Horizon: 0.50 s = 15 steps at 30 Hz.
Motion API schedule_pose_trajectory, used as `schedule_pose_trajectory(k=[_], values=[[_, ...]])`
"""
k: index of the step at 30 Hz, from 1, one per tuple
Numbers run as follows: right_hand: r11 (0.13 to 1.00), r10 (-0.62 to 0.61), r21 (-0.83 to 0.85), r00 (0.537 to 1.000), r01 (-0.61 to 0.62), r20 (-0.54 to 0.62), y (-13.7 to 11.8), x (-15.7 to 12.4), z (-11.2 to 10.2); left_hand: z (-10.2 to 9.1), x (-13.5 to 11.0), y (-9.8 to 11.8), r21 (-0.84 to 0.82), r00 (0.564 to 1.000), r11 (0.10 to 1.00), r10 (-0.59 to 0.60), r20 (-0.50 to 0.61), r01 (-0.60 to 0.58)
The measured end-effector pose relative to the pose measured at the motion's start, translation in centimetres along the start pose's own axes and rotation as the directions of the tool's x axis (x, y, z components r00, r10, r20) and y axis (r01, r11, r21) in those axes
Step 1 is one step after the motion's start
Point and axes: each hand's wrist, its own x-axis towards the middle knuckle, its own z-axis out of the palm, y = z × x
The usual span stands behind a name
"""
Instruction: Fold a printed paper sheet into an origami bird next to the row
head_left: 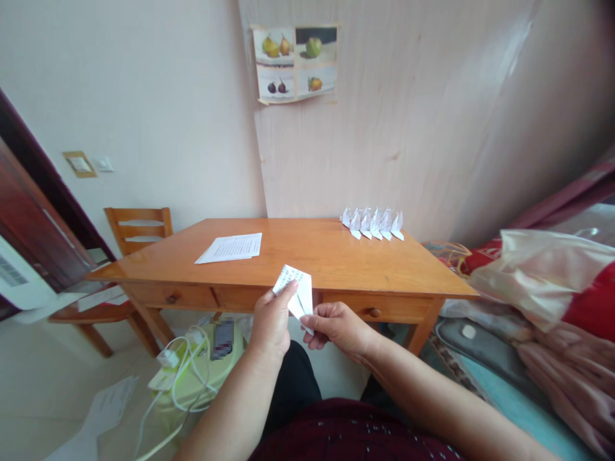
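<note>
A folded piece of printed white paper (302,293), kite-like in outline, is held between my two hands in front of the table's near edge. My left hand (273,320) grips its left side, thumb pressed on top of the printed face. The narrow lower tip is pinched between thumb and fingers of my right hand (334,326). Toward the back right of the wooden table (293,250) stand several folded paper figures (372,224) in close rows. A stack of printed sheets (230,248) lies flat at the table's left.
A wooden chair (139,230) stands behind the table's left end. Below left, a pale green box (225,374) carries white cables and a phone (222,338). Plastic bags (542,275) and bedding (562,378) are piled at right. Fruit pictures (295,64) hang on the wall.
</note>
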Motion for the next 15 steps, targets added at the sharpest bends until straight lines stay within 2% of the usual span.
schedule_pose_trajectory(k=[7, 15], values=[[0.991, -0.053, -0.125, 0.998, 0.057, 0.035, -0.1, -0.3, 0.2, 0.2, 0.3, 0.7, -0.004, 0.998, 1.0, 0.011, -0.068, -0.012], [0.953, -0.21, -0.207, 0.975, 0.219, 0.066, 0.1, -0.5, 0.4, 0.2, 0.8, 1.1, -0.047, 0.994, 0.998, 0.041, -0.102, -0.046]])
